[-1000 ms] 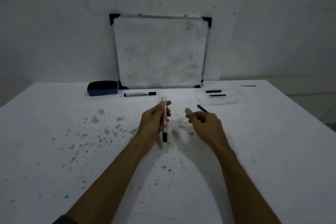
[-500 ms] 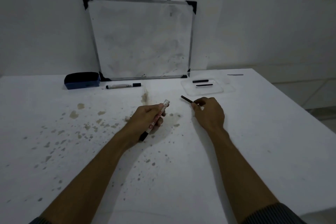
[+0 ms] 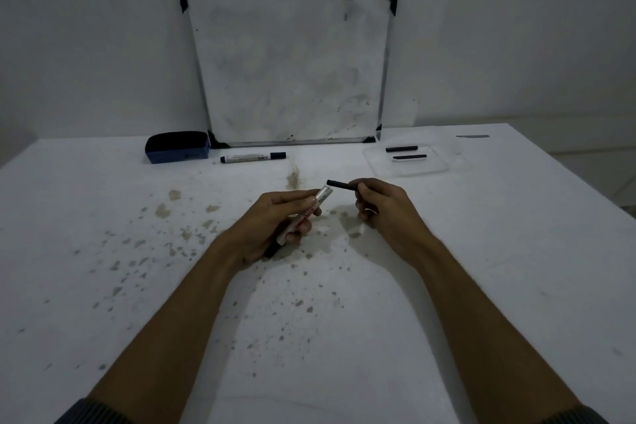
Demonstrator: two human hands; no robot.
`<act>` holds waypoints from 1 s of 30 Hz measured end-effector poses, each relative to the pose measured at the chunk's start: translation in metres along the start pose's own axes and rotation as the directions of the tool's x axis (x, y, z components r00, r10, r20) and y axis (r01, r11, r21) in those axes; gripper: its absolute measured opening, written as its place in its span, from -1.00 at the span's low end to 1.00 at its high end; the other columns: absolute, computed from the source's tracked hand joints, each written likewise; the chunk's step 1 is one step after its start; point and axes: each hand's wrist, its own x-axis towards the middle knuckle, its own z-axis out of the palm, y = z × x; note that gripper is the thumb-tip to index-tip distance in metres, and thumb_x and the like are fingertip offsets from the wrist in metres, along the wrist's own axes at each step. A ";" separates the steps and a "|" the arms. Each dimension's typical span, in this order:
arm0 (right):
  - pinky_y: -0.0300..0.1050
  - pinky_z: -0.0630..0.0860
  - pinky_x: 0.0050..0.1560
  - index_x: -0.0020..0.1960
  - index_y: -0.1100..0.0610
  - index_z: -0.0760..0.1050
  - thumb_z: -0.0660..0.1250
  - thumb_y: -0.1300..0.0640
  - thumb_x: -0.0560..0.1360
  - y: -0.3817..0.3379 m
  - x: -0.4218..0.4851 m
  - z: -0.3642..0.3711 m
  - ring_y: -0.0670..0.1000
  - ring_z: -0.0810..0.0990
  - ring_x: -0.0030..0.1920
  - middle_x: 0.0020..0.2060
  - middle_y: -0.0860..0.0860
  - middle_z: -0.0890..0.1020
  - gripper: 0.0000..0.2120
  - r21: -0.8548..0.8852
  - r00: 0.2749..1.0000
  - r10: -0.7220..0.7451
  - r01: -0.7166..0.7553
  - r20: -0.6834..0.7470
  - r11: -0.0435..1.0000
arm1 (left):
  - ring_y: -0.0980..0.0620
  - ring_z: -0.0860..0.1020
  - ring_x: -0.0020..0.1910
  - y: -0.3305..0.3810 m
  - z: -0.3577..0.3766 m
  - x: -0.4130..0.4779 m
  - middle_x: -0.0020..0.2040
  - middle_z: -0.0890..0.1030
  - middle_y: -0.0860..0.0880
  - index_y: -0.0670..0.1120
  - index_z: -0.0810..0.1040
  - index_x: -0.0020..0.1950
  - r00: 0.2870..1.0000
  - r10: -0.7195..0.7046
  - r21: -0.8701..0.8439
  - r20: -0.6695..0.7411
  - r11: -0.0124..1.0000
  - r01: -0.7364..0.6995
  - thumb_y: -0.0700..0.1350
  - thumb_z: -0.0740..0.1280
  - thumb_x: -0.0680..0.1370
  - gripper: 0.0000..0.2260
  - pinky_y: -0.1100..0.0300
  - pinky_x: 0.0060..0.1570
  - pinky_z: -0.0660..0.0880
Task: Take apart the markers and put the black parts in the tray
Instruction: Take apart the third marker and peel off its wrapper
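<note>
My left hand (image 3: 275, 222) grips a white marker body (image 3: 304, 215) with red lettering, tilted with its open end up to the right and its black end down to the left. My right hand (image 3: 382, 206) pinches a thin black marker part (image 3: 342, 184) that points left, its tip just above the body's open end and apart from it. A clear tray (image 3: 444, 167) at the back right holds two black parts (image 3: 402, 149) (image 3: 409, 157). A whole marker (image 3: 253, 158) with a black cap lies at the back.
A whiteboard (image 3: 292, 69) leans on the wall behind the table. A blue eraser (image 3: 177, 147) sits to its left. The white table (image 3: 516, 268) is speckled with stains around my hands. A small grey strip (image 3: 472, 136) lies at the far right.
The right hand with the black part has moved left toward the marker body's open end. The left hand has tilted the body from upright to slanted. The camera view shifted.
</note>
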 end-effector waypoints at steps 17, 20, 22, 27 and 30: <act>0.06 0.68 0.07 0.17 0.04 0.69 0.47 0.13 0.56 -0.013 -0.020 0.016 -0.04 0.69 0.05 -0.01 -0.07 0.75 -0.81 -0.305 0.928 -0.368 0.337 -0.051 0.891 | 0.11 0.58 -0.42 0.015 0.014 -0.012 -0.17 0.71 0.01 -0.04 0.66 0.30 0.994 0.106 0.364 -0.038 0.928 -0.085 -0.14 0.34 0.66 -0.76 0.27 -0.48 0.48; -0.08 0.67 -0.04 0.21 0.03 0.70 0.39 0.11 0.61 -0.005 -0.024 0.026 -0.14 0.68 -0.03 0.03 -0.09 0.75 -0.80 -0.292 0.935 -0.355 0.338 -0.007 0.895 | 0.07 0.61 -0.37 0.020 0.011 -0.016 -0.11 0.72 -0.03 0.04 0.67 0.25 0.990 0.135 0.397 -0.047 0.912 -0.106 -0.11 0.34 0.66 -0.79 0.20 -0.45 0.53; -0.22 0.60 -0.13 0.28 0.02 0.66 0.32 0.12 0.65 -0.004 -0.027 0.031 -0.17 0.63 -0.14 0.06 -0.06 0.74 -0.75 -0.254 0.949 -0.314 0.310 0.025 0.916 | 0.03 0.63 -0.32 0.026 0.004 -0.020 -0.06 0.72 -0.05 0.08 0.67 0.22 0.988 0.142 0.433 -0.054 0.895 -0.105 -0.10 0.35 0.65 -0.81 0.17 -0.41 0.56; -0.29 0.53 -0.18 0.26 -0.08 0.63 0.30 0.06 0.66 0.008 -0.028 0.048 -0.17 0.63 -0.17 0.02 -0.11 0.71 -0.78 -0.479 0.964 -0.240 0.266 0.117 0.836 | 0.05 0.66 -0.27 0.036 -0.026 -0.047 -0.07 0.72 -0.02 -0.03 0.65 0.31 0.966 0.210 0.505 -0.149 0.856 -0.108 -0.06 0.35 0.66 -0.75 0.21 -0.35 0.56; -0.41 0.49 -0.17 0.22 -0.12 0.62 0.36 0.02 0.62 0.010 -0.021 0.068 -0.14 0.62 -0.12 0.01 -0.18 0.66 -0.80 -0.611 0.960 -0.218 0.280 0.176 0.740 | 0.08 0.66 -0.30 0.031 -0.051 -0.059 -0.01 0.73 -0.02 0.00 0.64 0.33 0.941 0.248 0.578 -0.232 0.813 -0.072 -0.05 0.34 0.66 -0.75 0.25 -0.37 0.55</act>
